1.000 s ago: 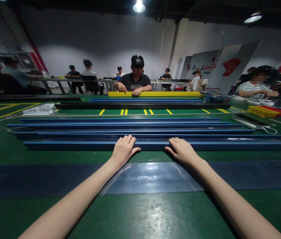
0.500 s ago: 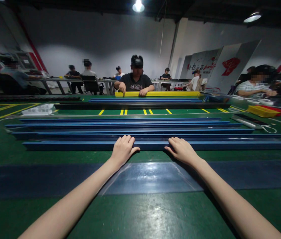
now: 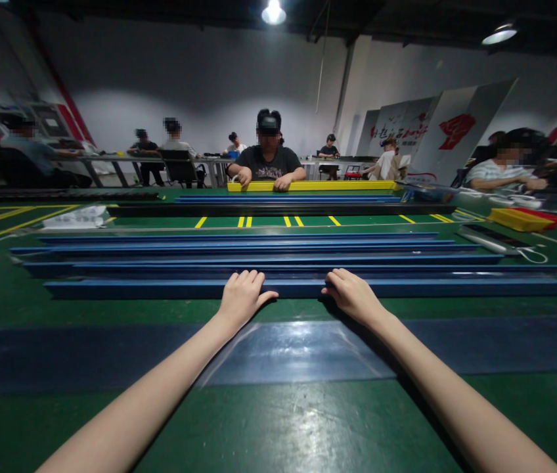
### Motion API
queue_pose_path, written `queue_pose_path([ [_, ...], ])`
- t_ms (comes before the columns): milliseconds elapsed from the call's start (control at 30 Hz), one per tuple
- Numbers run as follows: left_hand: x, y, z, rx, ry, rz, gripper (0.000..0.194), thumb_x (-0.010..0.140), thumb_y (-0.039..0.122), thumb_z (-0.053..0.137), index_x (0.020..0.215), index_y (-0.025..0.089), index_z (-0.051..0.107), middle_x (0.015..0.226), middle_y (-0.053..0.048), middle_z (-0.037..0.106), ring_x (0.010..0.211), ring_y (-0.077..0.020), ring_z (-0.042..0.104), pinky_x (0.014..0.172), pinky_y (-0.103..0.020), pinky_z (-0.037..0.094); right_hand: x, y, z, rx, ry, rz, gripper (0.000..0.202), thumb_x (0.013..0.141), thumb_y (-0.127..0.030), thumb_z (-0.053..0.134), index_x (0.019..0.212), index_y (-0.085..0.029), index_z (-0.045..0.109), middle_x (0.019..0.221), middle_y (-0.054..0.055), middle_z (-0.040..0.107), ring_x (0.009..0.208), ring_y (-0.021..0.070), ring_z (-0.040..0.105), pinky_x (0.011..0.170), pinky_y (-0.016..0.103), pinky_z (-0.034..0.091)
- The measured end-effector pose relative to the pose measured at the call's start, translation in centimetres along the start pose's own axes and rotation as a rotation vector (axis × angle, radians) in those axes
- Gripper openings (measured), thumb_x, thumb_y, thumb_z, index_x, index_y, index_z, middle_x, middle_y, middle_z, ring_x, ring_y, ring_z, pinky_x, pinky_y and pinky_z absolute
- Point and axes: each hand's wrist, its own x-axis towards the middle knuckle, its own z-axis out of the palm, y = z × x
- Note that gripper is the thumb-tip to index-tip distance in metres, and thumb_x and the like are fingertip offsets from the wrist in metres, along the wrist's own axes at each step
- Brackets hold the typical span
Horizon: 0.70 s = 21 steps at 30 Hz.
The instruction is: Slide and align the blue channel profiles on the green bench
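A long blue channel strip [image 3: 131, 290] lies crosswise in front of me on the green table [image 3: 298, 427]. My left hand [image 3: 244, 293] is closed over it left of the middle, fingers curled over the far edge and thumb along the near face. To the right, my right hand [image 3: 350, 291] grips the same strip, its fingers bent over the top and the thumb tucked close. Fingertips of both hands are partly hidden behind the strip. Several more blue strips [image 3: 239, 247] lie parallel just beyond it.
A clear flat sheet [image 3: 303, 351] lies under my forearms. Farther off are a black strip [image 3: 278, 209], a phone on a white block [image 3: 492, 240] and yellow and red trays [image 3: 519, 219]. Opposite, a co-worker [image 3: 269, 157] holds a yellow strip [image 3: 347, 186]; other people sit around.
My right hand has shifted slightly left along the strip, its thumb drawn in closer to the fingers. My left hand has barely moved. The co-worker opposite has shifted one hand slightly.
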Motion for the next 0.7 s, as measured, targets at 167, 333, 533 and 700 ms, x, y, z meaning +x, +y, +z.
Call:
queue_pose_path([
  [167,0.0,0.0,-0.1,-0.024,0.0,0.008,0.04,0.079,0.053,0.04,0.077,0.016,0.054,0.073,-0.006,0.059,0.072,-0.0195,0.052,0.062,-0.03,0.029,0.4,-0.2,-0.9,-0.066,-0.084,0.039,0.011,0.082,-0.025,0.045,0.076,-0.018,0.052,0.078,0.005,0.059,0.073,0.015,0.053,0.056,0.023,0.03],
  [333,0.1,0.0,-0.3,-0.035,0.007,0.018,0.038,0.08,0.052,0.041,0.078,0.017,0.054,0.071,-0.005,0.059,0.07,-0.0184,0.051,0.062,-0.03,0.029,0.1,0.9,-1.9,-0.076,-0.155,0.151,0.014,0.079,-0.03,0.046,0.075,-0.02,0.054,0.081,0.003,0.062,0.07,0.0145,0.056,0.049,0.024,0.022],
  [533,0.1,0.0,-0.2,-0.03,0.003,0.026,0.036,0.079,0.052,0.043,0.078,0.017,0.054,0.074,-0.005,0.06,0.071,-0.0183,0.051,0.063,-0.029,0.029,-0.9,3.1,-2.3,-0.089,-0.19,0.232,0.014,0.078,-0.032,0.045,0.074,-0.021,0.054,0.08,0.001,0.063,0.071,0.0155,0.057,0.048,0.024,0.02],
  [700,0.1,0.0,0.0,-0.005,-0.002,0.03,0.036,0.08,0.05,0.043,0.078,0.016,0.053,0.075,-0.005,0.06,0.072,-0.0184,0.052,0.062,-0.029,0.029,-1.2,3.0,-2.0,-0.156,-0.169,0.169,0.015,0.078,-0.031,0.044,0.078,-0.02,0.054,0.085,0.004,0.062,0.075,0.0168,0.056,0.05,0.024,0.024],
])
